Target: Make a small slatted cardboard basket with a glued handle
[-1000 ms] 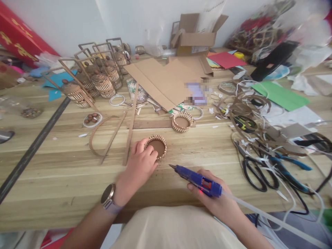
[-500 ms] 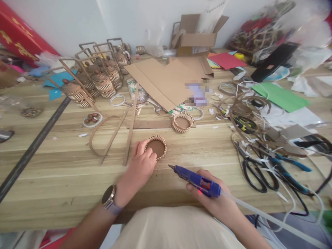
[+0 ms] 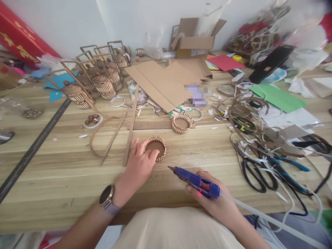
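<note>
Near the middle of the bench lies a small round bamboo basket (image 3: 158, 149) with a brown bottom and a wall of short light sticks. My left hand (image 3: 138, 160) is at its left rim, thumb over the near inner side and fingers bent at the left edge; part of the wall is hidden. My right hand (image 3: 212, 192) is wrapped around a blue hot glue gun (image 3: 193, 178), its nozzle pointing left just short of the basket. A red light glows on the gun, and a long whitish stick trails from its back. A second round basket (image 3: 181, 123) sits farther back.
Lidded bamboo lanterns (image 3: 103, 84) with tall handles stand back left. Bent strips (image 3: 111, 138) and a ring of brown beads (image 3: 92, 120) lie nearer. Cardboard (image 3: 163, 83) covers the back middle. Scissors (image 3: 255, 174), pliers (image 3: 290, 173) and tangled cords crowd the right.
My left fingers have loosened and lifted slightly at the basket's rim, and the thumb has shifted. My right hand keeps the glue gun in nearly the same place.
</note>
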{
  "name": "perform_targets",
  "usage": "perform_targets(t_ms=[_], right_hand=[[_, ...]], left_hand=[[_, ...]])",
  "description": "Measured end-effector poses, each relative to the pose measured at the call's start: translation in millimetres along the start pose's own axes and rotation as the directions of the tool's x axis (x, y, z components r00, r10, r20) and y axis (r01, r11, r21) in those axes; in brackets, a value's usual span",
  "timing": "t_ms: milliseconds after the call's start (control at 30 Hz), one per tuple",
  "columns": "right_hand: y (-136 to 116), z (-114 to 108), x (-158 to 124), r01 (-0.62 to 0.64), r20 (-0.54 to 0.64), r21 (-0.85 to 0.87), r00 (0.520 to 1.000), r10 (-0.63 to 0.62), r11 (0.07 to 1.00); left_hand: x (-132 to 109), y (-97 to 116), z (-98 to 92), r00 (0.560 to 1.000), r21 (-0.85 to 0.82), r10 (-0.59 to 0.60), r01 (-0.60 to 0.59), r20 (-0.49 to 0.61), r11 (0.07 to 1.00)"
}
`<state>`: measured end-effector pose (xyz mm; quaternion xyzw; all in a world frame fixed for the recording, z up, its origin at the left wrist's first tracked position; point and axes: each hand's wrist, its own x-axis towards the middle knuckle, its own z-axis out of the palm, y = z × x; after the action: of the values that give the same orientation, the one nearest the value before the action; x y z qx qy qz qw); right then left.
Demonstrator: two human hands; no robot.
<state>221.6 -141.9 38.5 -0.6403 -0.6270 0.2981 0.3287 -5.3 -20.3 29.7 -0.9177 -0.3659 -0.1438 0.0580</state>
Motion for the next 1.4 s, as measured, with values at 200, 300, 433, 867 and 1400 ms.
perform_targets(t_ms=[200,300,433,867,1400], right_hand=[[-6.1,-2.5,3.8,-0.02,0.015,-0.003,1.0,0.02,1.0],[-10.5,-4.6,6.1,-0.022,0.028,0.007,0.999,0.022,1.0],[-6.0,-2.2,5.0,-0.018,0.029,0.016,0.999,0.017,1.0],[-8.1,-3.7,5.9,-0.025,0.04,0.011,0.999,0.024,1.0],[-10.2,-12.9,0.6,-0.241,-0.003,0.367,0.966,0.26,0.899]], left_hand=[[-0.7,-0.4,-4.3,1.0,0.002,0.024,-0.024,0.005,1.0],[-2.3,-0.6,-2.9,0.998,0.047,0.059,-0.058,-0.009,0.997],[-4.5,1.4,-0.6,0.997,0.097,0.08,-0.078,-0.013,0.992],[-3.3,0.5,-14.5,0.996,0.002,0.079,-0.08,0.045,0.997],[14.0,9.5,-34.1,0.962,-0.611,-0.271,0.199,-0.027,0.766]])
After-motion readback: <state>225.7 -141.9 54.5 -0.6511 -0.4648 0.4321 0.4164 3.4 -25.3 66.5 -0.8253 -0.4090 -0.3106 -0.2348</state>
